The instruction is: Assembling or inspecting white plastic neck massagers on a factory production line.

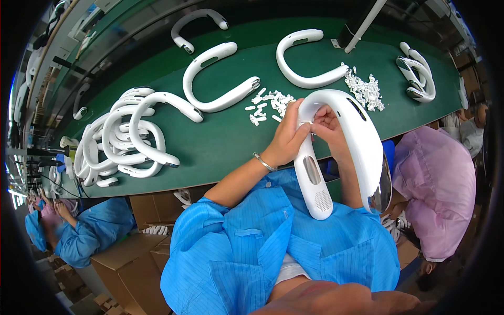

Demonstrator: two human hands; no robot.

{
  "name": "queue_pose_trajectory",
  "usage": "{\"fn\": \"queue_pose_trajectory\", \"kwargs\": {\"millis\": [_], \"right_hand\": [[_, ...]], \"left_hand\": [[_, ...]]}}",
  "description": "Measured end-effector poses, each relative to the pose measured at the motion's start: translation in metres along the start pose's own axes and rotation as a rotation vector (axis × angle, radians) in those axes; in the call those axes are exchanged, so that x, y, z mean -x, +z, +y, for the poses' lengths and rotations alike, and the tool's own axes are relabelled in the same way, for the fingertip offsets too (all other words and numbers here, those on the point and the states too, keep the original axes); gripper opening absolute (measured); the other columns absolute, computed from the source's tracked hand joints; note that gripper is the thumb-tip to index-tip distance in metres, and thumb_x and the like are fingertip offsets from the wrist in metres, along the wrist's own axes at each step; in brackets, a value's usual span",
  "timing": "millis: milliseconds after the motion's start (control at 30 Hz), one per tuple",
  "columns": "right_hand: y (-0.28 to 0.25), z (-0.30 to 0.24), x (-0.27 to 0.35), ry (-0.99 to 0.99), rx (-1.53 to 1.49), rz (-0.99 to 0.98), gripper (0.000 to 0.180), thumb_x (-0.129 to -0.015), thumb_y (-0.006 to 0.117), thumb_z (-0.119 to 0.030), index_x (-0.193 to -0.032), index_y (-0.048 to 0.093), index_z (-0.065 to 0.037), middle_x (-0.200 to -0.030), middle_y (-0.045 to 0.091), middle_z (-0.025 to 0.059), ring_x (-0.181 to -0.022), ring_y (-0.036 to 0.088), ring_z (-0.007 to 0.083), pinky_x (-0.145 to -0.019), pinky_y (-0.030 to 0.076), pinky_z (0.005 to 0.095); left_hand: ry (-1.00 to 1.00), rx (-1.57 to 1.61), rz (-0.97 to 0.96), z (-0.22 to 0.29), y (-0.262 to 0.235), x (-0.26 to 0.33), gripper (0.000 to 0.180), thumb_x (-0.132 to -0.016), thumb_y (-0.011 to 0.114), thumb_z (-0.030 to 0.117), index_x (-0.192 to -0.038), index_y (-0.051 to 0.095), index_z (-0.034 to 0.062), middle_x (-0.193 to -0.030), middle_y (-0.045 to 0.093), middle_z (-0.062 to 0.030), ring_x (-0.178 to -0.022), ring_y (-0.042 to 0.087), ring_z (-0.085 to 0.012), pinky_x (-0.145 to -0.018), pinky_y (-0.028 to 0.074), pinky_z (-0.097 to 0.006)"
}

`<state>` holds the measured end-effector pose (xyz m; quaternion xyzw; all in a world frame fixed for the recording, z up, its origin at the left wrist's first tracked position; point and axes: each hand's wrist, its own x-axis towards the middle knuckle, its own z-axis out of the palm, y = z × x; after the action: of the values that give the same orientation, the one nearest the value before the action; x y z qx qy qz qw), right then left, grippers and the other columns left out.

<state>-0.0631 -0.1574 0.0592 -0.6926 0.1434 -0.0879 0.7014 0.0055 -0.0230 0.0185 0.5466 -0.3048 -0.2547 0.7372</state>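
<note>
A white U-shaped neck fan (359, 139) hangs over my chest, its curved middle up and both ends pointing down toward me. My left hand (287, 137) wraps round the upper part of its left arm, thumb on the inner side. Inside the curve is my right hand (329, 126), fingers bent and thumb tip at the fan's inner edge beside my left thumb. What its fingertips pinch, if anything, is too small to tell. Just beyond my hands lie a pile of small white plastic pieces (280, 101) and, further right, a bigger pile of such pieces (366, 93).
On the green table (226, 142), more neck fans (197, 94) lie singly at the back, with a heap of several (123, 139) at the left. A pole (365, 25) rises at the back. Cardboard boxes (128, 268) stand lower left. People sit on both sides.
</note>
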Motion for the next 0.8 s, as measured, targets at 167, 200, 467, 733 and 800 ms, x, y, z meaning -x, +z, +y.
{"fn": "queue_pose_trajectory", "kwargs": {"millis": [167,200,467,733,800], "right_hand": [[0.001,0.008,-0.001,-0.059,0.063,0.054,0.025,-0.074,0.060,0.010,-0.096,0.054,0.000,-0.093,0.055,0.0074,-0.081,0.058,0.0136,-0.074,0.049,0.0253],[0.001,0.013,0.000,-0.107,0.030,0.084,0.025,-0.074,0.060,0.010,-0.096,0.054,0.000,-0.094,0.056,0.0076,-0.082,0.058,0.0138,-0.074,0.049,0.0254],[0.014,0.047,0.006,-0.436,-0.051,0.292,0.026,-0.076,0.058,0.008,-0.101,0.054,0.000,-0.097,0.057,0.0087,-0.085,0.058,0.0146,-0.077,0.049,0.0261],[0.014,0.058,0.009,-0.572,-0.043,0.390,0.028,-0.078,0.057,0.006,-0.105,0.054,0.001,-0.101,0.058,0.0099,-0.088,0.059,0.0155,-0.079,0.048,0.0269],[0.010,0.056,0.011,-0.500,-0.100,0.321,0.028,-0.078,0.056,0.005,-0.106,0.054,0.001,-0.102,0.058,0.0101,-0.089,0.059,0.0157,-0.080,0.048,0.0272]], "left_hand": [[0.231,-0.274,0.006,-0.002,-0.006,-0.004,0.051,-0.088,0.049,0.012,-0.132,0.030,-0.0048,-0.120,0.043,-0.0192,-0.102,0.052,-0.0269,-0.090,0.042,-0.034],[0.285,-0.296,0.011,-0.002,-0.006,-0.005,0.051,-0.088,0.050,0.012,-0.133,0.030,-0.0048,-0.121,0.044,-0.0199,-0.105,0.052,-0.0273,-0.092,0.041,-0.034],[0.245,-0.072,0.047,-0.012,0.004,-0.004,0.053,-0.087,0.052,0.011,-0.134,0.032,-0.0029,-0.121,0.050,-0.0193,-0.108,0.053,-0.0279,-0.093,0.041,-0.034],[0.276,-0.236,0.001,0.006,0.007,-0.008,0.054,-0.086,0.052,0.010,-0.135,0.031,-0.0006,-0.122,0.050,-0.0194,-0.110,0.053,-0.0287,-0.094,0.040,-0.034],[0.235,-0.207,-0.009,0.005,0.007,-0.006,0.054,-0.086,0.052,0.010,-0.134,0.031,-0.0005,-0.121,0.051,-0.0192,-0.110,0.053,-0.0288,-0.093,0.041,-0.034]]}}
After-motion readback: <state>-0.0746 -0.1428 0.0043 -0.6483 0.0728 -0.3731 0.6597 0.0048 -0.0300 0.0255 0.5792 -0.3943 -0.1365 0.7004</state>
